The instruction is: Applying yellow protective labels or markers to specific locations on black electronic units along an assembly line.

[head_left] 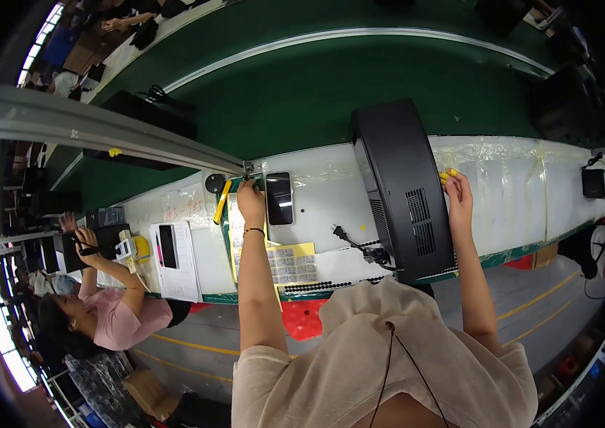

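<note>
My left hand (251,205) reaches to the far edge of the white work surface, by the foot of a metal post. Its fingers are bent together; whatever they may hold is hidden. A yellow box cutter (222,202) and a round black object (214,183) lie to its left, a smartphone (280,198) to its right. My right hand (460,194), with yellow fingertip covers, is at the right side of a large black vented appliance (408,189). Its fingers are apart and hold nothing visible. The appliance's power cord (363,246) lies bundled at its left.
Yellow-edged label sheets (293,264) and black dot strips lie along the near edge. A metal post (124,135) slants across the left. Beyond the bench runs a green conveyor belt (281,93). At left a co-worker (120,317) handles a black item near papers with a phone.
</note>
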### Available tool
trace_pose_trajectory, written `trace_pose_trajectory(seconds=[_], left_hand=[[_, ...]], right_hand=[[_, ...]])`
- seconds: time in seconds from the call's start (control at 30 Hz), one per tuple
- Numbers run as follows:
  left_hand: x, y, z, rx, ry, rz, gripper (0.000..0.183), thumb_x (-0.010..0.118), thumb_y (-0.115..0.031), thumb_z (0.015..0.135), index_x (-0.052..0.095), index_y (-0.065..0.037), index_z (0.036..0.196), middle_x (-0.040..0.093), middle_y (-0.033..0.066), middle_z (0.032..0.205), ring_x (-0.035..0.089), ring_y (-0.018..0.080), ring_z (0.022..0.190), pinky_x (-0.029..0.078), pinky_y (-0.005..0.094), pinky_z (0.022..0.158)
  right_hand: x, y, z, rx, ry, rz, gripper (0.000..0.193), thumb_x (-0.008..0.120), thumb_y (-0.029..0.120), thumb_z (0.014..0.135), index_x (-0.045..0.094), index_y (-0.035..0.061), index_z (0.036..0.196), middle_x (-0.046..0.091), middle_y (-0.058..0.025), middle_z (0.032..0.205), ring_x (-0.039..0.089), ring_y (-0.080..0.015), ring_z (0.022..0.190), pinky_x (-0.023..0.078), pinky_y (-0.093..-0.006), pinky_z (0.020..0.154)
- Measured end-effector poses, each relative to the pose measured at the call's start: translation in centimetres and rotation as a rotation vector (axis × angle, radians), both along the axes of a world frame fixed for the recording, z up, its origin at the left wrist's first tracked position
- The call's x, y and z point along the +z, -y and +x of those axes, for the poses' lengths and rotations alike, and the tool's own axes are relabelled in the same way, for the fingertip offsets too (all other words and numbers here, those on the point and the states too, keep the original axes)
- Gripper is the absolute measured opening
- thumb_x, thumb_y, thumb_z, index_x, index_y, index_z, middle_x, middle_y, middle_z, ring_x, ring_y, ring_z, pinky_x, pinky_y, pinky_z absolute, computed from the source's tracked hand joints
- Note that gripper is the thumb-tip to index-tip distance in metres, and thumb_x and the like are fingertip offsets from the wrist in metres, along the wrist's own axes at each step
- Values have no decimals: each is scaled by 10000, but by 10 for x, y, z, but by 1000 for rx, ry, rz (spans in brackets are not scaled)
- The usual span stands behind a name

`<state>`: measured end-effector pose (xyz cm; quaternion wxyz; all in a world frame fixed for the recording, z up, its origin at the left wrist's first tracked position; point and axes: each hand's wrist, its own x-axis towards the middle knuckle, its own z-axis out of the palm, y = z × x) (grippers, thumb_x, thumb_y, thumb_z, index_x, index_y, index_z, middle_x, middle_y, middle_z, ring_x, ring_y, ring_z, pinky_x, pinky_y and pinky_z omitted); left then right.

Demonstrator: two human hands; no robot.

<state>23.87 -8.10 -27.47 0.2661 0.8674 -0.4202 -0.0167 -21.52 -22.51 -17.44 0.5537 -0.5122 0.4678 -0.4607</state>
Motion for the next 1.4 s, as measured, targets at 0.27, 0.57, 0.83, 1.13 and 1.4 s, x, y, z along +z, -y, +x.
trace_pose_trajectory(seconds=[0.27,0.57,0.83,1.13,1.4], left_hand=[[-17,17,4,-46,89,165,137,595,2,754,653,2,878,630,161,962,563,350,930,471,417,866],[-10,25,10,-143,208,469,155,580,45,751,650,-8,879,635,184,951,625,349,890,531,396,792],[-16,31,15,-75,273,507,177,590,51,746,654,-8,900,639,178,959,633,332,887,540,385,783],[-11,12,15,27,68,48,127,592,84,698,624,30,809,643,168,898,628,349,803,503,406,707],[74,-1,-65,285,-1528,-863,139,619,69,832,604,-19,939,628,52,880,623,152,854,525,262,816]], right_hand=[[7,-3,6,-26,-120,19,248,521,98,966,528,-6,1191,602,-77,1102,562,-120,1021,419,-241,930],[9,-2,8,-27,-161,11,243,526,93,963,534,-7,1184,604,-70,1106,562,-117,1023,426,-231,911],[10,-5,9,-15,-186,23,237,530,94,961,539,-2,1178,605,-68,1099,570,-103,992,443,-216,859],[9,-5,7,-22,-174,43,229,532,95,960,543,-1,1168,609,-69,1089,574,-108,989,454,-226,848],[77,-16,39,37,-558,-452,156,562,37,912,586,-3,1061,616,-111,1063,590,-205,996,430,-282,904]])
